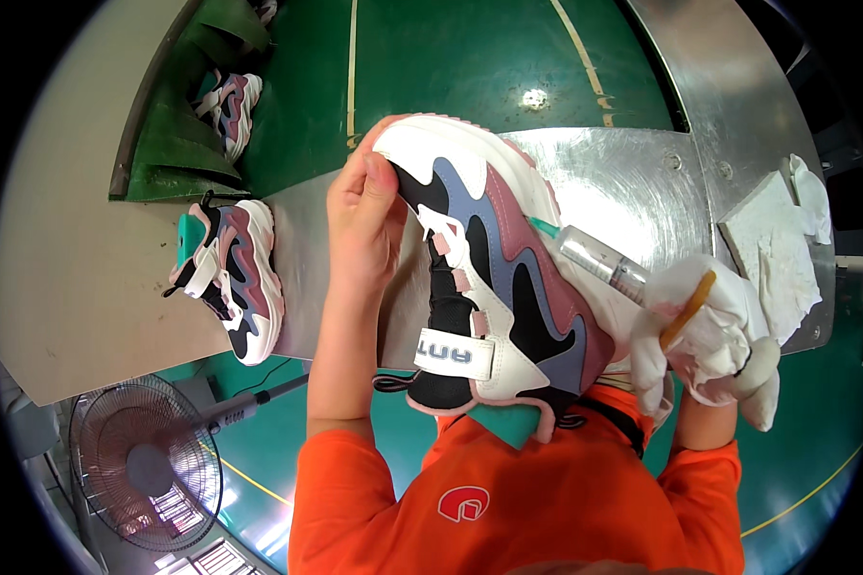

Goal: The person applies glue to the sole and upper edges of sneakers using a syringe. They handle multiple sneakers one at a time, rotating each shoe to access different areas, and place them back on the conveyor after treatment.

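A sneaker [532, 297] in white, black, blue and mauve is held up in front of my chest, its toe pointing away and its sole to the right. My left hand [364, 211] is closed around the toe, thumb on the upper. My right hand [705, 331], in a loose white glove, grips a clear syringe [599, 259]. The syringe's green tip [544, 227] points at the seam between the mauve upper and the white sole; whether it touches is hard to tell. A tan strip [688, 310] lies across the glove. Green stuffing [508, 422] shows in the shoe's opening.
A matching sneaker [244, 278] lies to the left at the table's edge [115, 307]. Another [232, 110] lies farther off by green flaps [177, 144] beside a green belt [451, 57]. White cloths [772, 254] lie right on the metal surface [623, 182]. A fan [149, 465] stands lower left.
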Demonstrator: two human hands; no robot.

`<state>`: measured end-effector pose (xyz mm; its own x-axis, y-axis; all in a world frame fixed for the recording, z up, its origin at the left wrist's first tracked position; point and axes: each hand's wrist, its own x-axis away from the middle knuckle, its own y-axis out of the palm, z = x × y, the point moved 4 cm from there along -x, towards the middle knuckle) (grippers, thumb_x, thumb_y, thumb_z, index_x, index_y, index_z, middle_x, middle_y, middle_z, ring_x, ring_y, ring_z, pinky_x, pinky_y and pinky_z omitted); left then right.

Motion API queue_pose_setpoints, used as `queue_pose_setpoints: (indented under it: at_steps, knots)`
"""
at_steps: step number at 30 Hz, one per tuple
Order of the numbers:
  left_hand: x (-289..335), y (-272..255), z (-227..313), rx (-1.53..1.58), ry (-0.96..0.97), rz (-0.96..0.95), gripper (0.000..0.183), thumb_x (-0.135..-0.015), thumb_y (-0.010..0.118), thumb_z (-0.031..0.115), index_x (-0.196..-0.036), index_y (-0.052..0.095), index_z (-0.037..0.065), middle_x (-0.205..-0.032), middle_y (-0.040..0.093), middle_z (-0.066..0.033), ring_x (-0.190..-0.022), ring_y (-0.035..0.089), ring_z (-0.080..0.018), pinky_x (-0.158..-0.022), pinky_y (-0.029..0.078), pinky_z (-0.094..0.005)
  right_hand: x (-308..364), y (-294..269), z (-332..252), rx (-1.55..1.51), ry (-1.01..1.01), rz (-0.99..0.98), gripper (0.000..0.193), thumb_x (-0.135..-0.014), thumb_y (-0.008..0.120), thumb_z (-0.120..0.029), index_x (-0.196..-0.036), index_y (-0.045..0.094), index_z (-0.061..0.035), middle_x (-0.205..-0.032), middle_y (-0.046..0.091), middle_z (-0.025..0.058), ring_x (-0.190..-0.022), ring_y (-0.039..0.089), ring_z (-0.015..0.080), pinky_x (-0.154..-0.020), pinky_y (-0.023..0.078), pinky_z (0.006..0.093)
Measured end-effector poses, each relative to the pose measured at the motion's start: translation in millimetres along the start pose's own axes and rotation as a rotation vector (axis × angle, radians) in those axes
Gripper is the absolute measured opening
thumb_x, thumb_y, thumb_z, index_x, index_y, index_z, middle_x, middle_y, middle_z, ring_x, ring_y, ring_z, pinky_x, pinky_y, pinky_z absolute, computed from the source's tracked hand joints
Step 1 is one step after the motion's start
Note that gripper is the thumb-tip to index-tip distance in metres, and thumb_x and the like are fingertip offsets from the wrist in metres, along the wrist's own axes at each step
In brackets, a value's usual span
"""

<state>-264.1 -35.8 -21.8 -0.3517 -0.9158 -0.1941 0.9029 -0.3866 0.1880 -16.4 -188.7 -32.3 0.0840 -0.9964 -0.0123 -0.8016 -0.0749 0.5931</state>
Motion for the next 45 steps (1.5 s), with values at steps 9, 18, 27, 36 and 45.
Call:
queue_pose_setpoints:
  at_steps: [9, 18, 27, 36, 45]
  knots:
    - [0.5, -2.6, -1.6, 0.015, 0.043, 0.015, 0.051, -0.098, 0.052, 0.032, -0.125, 0.049, -0.011, -0.124, 0.056, -0.0155, -0.115, 0.055, -0.0229, -0.101, 0.041, -0.0349, 16.6, -5.7, -11.4, 0.048, 0.029, 0.026, 0.055, -0.075, 0.075, -0.031, -0.101, 0.050, 0.0108, -0.067, 0.055, 0.0170, -0.048, 0.057, 0.0233, -0.047, 0.049, 0.0288]
    - [1.5, 0.4, 0.1, 0.054, 0.034, 0.016, 0.049, -0.098, 0.052, 0.031, -0.126, 0.049, -0.010, -0.122, 0.058, -0.0154, -0.114, 0.056, -0.0218, -0.099, 0.042, -0.0339, 37.0, -3.0, -30.9, 0.135, 0.033, 0.069, 0.055, -0.075, 0.074, -0.032, -0.100, 0.050, 0.0109, -0.064, 0.055, 0.0164, -0.045, 0.056, 0.0225, -0.046, 0.048, 0.0282]
    - [2.5, 0.7, -1.6, 0.038, -0.041, 0.120, 0.046, -0.099, 0.050, 0.030, -0.126, 0.050, -0.008, -0.118, 0.060, -0.0136, -0.110, 0.058, -0.0199, -0.096, 0.044, -0.0330, 50.7, -7.5, -33.3, 0.135, 0.017, 0.099, 0.055, -0.075, 0.074, -0.033, -0.099, 0.050, 0.0109, -0.060, 0.055, 0.0158, -0.042, 0.055, 0.0217, -0.046, 0.047, 0.0275]
    - [0.0, -11.5, -14.2, 0.015, -0.144, 0.205, 0.039, -0.099, 0.052, 0.031, -0.116, 0.057, -0.004, -0.106, 0.064, -0.0079, -0.090, 0.061, -0.0120, -0.078, 0.049, -0.0239, 65.2, -19.1, -22.4, 0.051, -0.017, 0.135, 0.055, -0.075, 0.073, -0.034, -0.098, 0.050, 0.0110, -0.056, 0.055, 0.0152, -0.040, 0.053, 0.0208, -0.045, 0.047, 0.0268]
    - [-2.2, -10.8, -12.4, -0.365, -0.243, 0.389, 0.039, -0.098, 0.051, 0.043, -0.085, 0.060, 0.007, -0.057, 0.045, 0.0079, -0.047, 0.035, 0.0005, -0.042, 0.023, -0.0178, 60.5, -42.2, 11.9, -0.449, -0.018, -0.600, 0.112, -0.046, 0.095, -0.009, -0.137, 0.031, 0.0067, -0.109, 0.056, 0.0295, -0.089, 0.064, 0.0376, -0.075, 0.057, 0.0406]
